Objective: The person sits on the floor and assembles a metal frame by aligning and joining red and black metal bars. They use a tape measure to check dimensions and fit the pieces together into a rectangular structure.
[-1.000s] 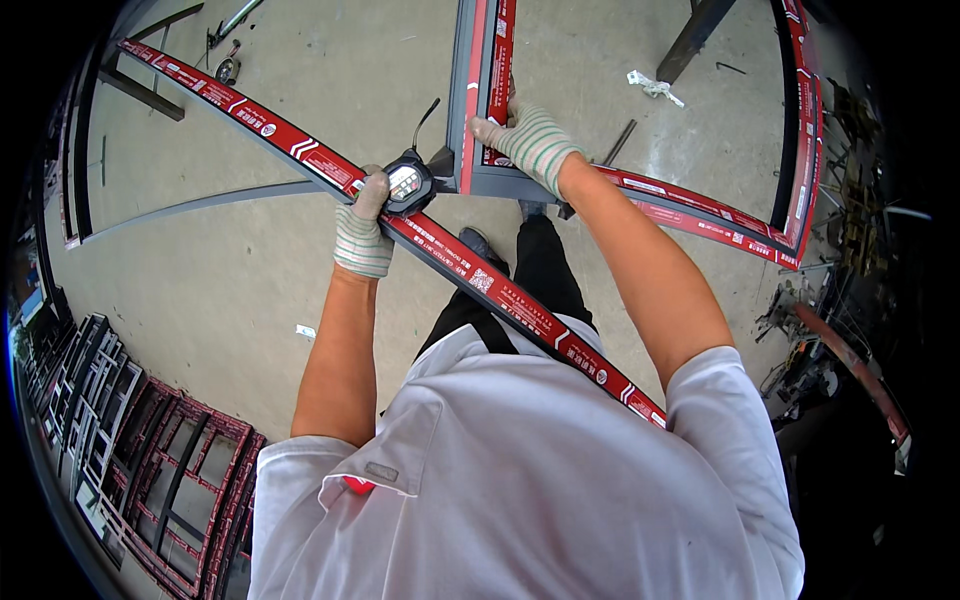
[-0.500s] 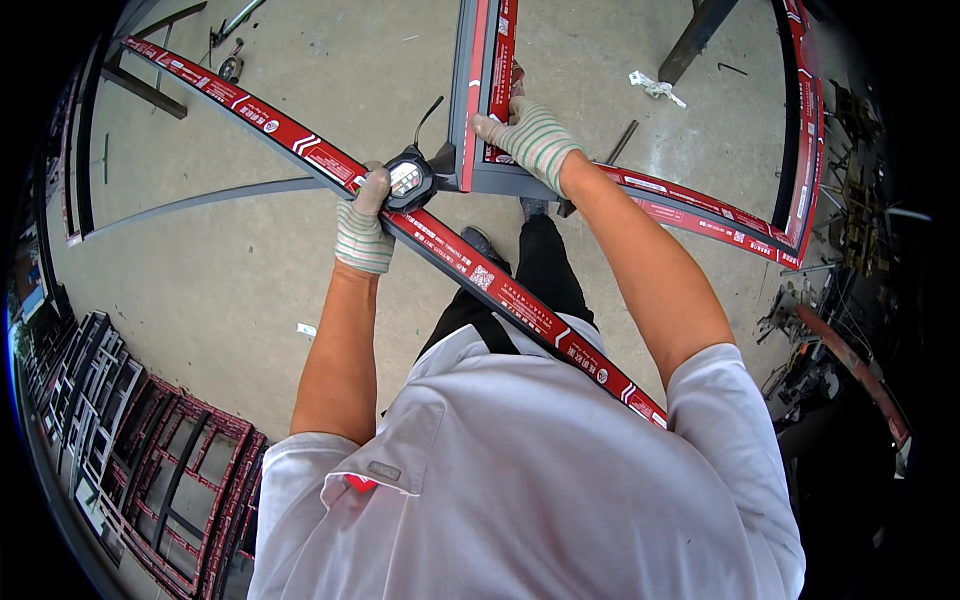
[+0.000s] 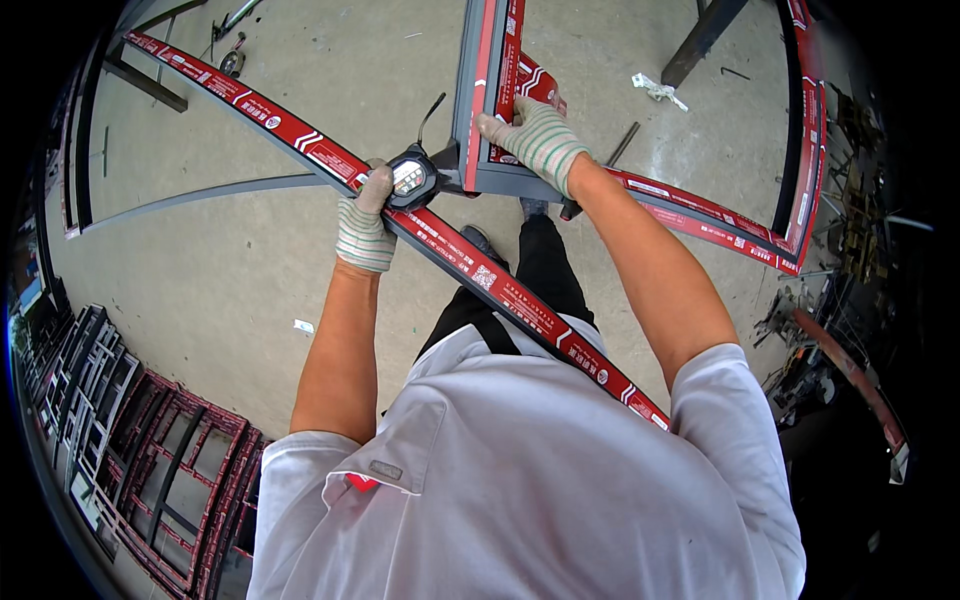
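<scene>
My left hand (image 3: 366, 222), in a striped knit glove, is closed round a long dark metal bar (image 3: 512, 298) with red printed film, which slants from far left to my waist. Beside its thumb, a black device (image 3: 411, 179) with a light face and a thin black cord rests against the bar; its exact kind is unclear. My right hand (image 3: 538, 140), gloved alike, grips the corner of a grey metal frame (image 3: 520, 181) with red film, thumb on its edge. A short red-filmed piece (image 3: 538, 82) shows past the right fingertips, which are partly hidden.
Dark steel legs (image 3: 703, 42) and a crumpled white scrap (image 3: 658, 90) are at the far right. Frames (image 3: 190, 480) with red film lie stacked at the near left. Metal offcuts (image 3: 850, 200) crowd the right edge. My feet stand beneath the bar on concrete (image 3: 240, 300).
The short red-filmed piece has come into view beyond my right fingers, and that hand has shifted slightly to the right. My left hand, the bar and the device have stayed almost still.
</scene>
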`<state>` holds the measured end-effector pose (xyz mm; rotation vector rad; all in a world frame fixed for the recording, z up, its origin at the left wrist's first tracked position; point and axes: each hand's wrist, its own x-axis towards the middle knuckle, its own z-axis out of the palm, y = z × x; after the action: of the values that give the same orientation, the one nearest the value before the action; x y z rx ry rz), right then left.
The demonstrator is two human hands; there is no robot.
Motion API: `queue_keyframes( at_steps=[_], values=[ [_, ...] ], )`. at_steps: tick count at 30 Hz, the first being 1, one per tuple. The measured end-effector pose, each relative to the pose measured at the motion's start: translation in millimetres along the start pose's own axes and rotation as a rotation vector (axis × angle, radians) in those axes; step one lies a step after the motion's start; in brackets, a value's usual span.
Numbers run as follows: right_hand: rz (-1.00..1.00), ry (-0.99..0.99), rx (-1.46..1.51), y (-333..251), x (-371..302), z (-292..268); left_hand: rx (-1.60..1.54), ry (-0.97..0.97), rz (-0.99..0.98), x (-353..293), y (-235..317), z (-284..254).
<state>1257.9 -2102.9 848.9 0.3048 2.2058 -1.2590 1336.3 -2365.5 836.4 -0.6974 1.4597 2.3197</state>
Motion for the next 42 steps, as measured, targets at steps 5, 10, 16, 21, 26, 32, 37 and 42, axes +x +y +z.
queue_keyframes(
  at_steps=[5, 10, 16, 21, 26, 32, 37, 42],
  values=[
    [-0.046, -0.072, 0.027, 1.4, -2.2, -5.9, -0.014, 0.008, 0.006, -1.9, 0.5, 1.8],
    [-0.002, -0.008, 0.058, 4.5, 0.5, 0.4, -0.037, 0.007, 0.018, -3.0, 1.9, 5.3],
    [-0.076, -0.003, 0.102, 7.0, 1.7, 4.5, -0.064, 0.005, 0.01, -5.1, 3.4, 8.7],
    [-0.025, -0.018, 0.02, 15.2, 11.0, 10.5, -0.075, -0.009, -0.003, -0.8, -1.9, 0.7],
    [-0.036, -0.022, 0.047, 14.1, 9.6, 10.4, -0.09, -0.023, -0.011, 0.6, -4.3, -2.7],
    [0.07, -0.046, 0.003, 9.1, 8.0, 10.9, -0.103, 0.042, -0.013, -2.1, -2.2, 4.7],
    [0.05, 0.016, -0.041, 17.0, 12.9, 17.4, -0.116, 0.066, -0.003, -2.0, 0.2, 9.6],
    [0.085, 0.026, 0.055, 19.4, 10.1, 18.8, -0.135, 0.076, -0.017, -1.1, -8.5, 2.0]
  ],
)
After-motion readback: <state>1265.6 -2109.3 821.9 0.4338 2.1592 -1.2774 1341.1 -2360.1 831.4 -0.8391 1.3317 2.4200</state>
